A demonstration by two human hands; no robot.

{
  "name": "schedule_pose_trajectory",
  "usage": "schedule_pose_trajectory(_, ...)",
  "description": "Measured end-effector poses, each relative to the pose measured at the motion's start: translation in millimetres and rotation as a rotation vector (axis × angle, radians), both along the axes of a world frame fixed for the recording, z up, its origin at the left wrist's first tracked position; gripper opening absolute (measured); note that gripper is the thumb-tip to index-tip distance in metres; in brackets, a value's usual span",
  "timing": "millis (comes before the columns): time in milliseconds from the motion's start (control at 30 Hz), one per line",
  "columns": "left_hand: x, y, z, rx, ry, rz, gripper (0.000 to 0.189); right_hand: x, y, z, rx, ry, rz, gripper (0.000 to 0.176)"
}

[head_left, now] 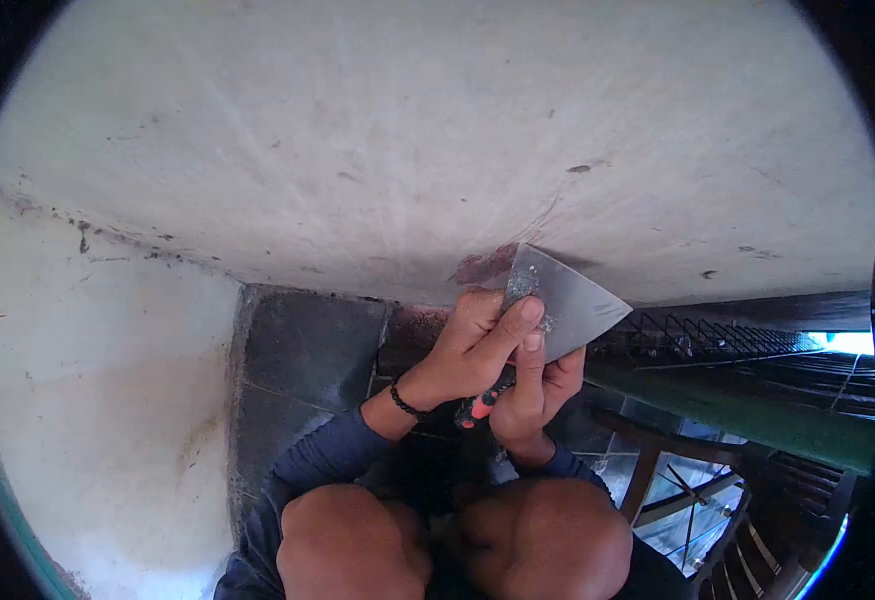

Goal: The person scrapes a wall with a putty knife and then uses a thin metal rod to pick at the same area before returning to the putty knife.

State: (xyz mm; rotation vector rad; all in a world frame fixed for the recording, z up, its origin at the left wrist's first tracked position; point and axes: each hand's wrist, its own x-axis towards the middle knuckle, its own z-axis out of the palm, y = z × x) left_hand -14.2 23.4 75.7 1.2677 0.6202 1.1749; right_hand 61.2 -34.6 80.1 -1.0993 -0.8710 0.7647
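Both hands hold a metal scraper (580, 306) with a wide, flat triangular blade, in front of a pale wall (358, 130). My left hand (470, 345), with a dark beaded bracelet at its wrist, pinches the blade's left side, thumb on top. My right hand (538, 392) is closed at the base of the blade, its thumb pressed on the metal. A red and black handle (482, 404) shows between the two hands. Greyish residue marks the blade. Behind the blade, the wall has a reddish scraped patch (486, 266).
Dark floor tiles (308, 340) meet a stained side wall (108, 370) at left. At right are a green beam (748, 405), a black wire rack (698, 338) and a dark slatted chair (783, 505). My bent knees (353, 545) are below the hands.
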Motion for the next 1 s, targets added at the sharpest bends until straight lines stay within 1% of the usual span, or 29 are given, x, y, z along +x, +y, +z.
schedule_pose_trajectory(100, 2.2, -7.8, -9.5, -0.135, -0.039, -0.003, 0.039, 0.2, 0.1, -3.5, -0.023, -0.008, 0.000, 0.023)
schedule_pose_trajectory(200, -2.1, -5.8, -7.1, -0.134, 0.017, -0.036, 0.038, -2.4, 0.8, 1.2, -0.032, 0.009, 0.004, 0.024)
schedule_pose_trajectory(300, -6.5, -4.7, 9.7, -0.167, -0.034, -0.088, 0.040, -2.6, -3.6, 1.7, -0.028, 0.020, 0.011, 0.023)
schedule_pose_trajectory(400, 1.1, -8.0, 4.3, -0.162, -0.034, 0.023, 0.038, -1.6, -2.8, -2.0, -0.034, 0.029, 0.019, 0.022)
schedule_pose_trajectory(500, -4.0, -5.8, -6.9, -0.143, 0.004, -0.053, 0.039, -0.9, -1.6, -1.7, -0.044, 0.024, 0.020, 0.022)
schedule_pose_trajectory(633, -3.5, -11.4, -3.5, -0.205, -0.008, -0.045, 0.039, -0.3, -5.2, 1.2, -0.071, 0.072, 0.067, 0.022)
schedule_pose_trajectory(700, -0.8, -8.9, 0.5, -0.180, -0.025, -0.010, 0.039, 0.7, -4.9, -5.2, -0.068, 0.048, 0.048, 0.022)
schedule_pose_trajectory(800, -1.5, -9.8, -12.1, -0.189, 0.024, -0.022, 0.038, -1.6, -3.4, -7.1, -0.061, 0.069, 0.023, 0.022)
schedule_pose_trajectory(833, -1.9, -7.4, -12.0, -0.172, 0.009, -0.030, 0.037, -2.6, -1.6, -7.3, -0.062, 0.087, 0.015, 0.022)
schedule_pose_trajectory(933, -2.8, -7.0, -4.3, -0.161, -0.034, -0.054, 0.037, -0.7, -1.9, -10.2, -0.001, 0.024, 0.007, 0.023)
schedule_pose_trajectory(1000, -5.1, -6.7, 4.6, -0.181, -0.044, -0.075, 0.037, -0.9, -7.7, -10.8, -0.032, 0.039, 0.006, 0.023)
